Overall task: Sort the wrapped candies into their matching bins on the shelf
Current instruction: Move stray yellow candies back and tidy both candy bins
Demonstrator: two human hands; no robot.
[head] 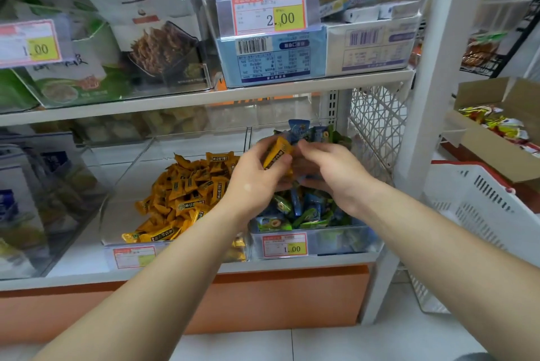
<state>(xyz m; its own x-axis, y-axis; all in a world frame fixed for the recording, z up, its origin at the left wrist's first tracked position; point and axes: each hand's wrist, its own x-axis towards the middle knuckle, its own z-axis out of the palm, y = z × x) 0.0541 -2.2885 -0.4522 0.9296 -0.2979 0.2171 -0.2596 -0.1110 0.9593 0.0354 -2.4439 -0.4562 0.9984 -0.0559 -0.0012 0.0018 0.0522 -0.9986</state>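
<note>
My left hand (254, 178) grips a yellow wrapped candy (277, 151) above the right-hand clear bin (315, 239), which holds blue and green wrapped candies (304, 211). My right hand (330, 169) is beside it, fingers curled down among the blue and green candies; what they hold is hidden. Several blue and green candies (306, 131) stick up just behind both hands. The clear bin to the left (122, 243) holds a pile of yellow candies (187, 194).
A shelf above carries bins of snack packets and a blue box with price tags (268, 10). A white shelf post (420, 97) stands right of the bins. Further right are a white plastic basket (479, 200) and an open cardboard box (496, 132) of snacks.
</note>
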